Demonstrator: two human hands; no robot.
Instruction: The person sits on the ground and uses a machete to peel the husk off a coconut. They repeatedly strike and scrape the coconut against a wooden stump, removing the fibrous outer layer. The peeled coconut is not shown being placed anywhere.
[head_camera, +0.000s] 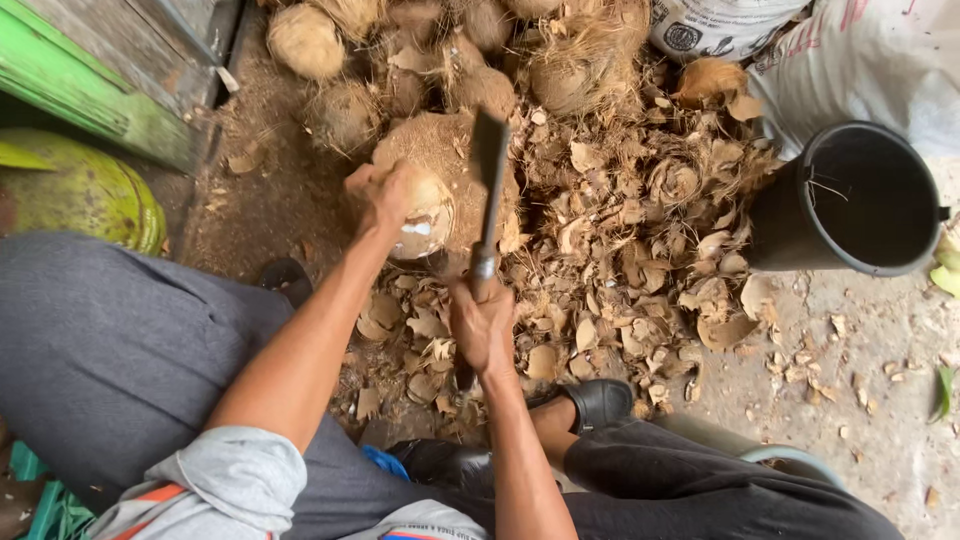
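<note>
My left hand (385, 192) grips a brown husked coconut (440, 165) held just above the ground; a chipped white patch shows on its near side. My right hand (482, 325) is closed on the handle of a large dark cleaver (489, 160). Its blade points away from me and lies against the coconut's right side. Both forearms reach forward over my knees.
A heap of husked coconuts (345, 115) lies behind. Shell chips and fibre (640, 250) cover the ground to the right. A black bucket (790, 225) stands at right beside white sacks (870, 60). A green round container (90, 190) and green plank are at left. A black shoe (600, 400) is near.
</note>
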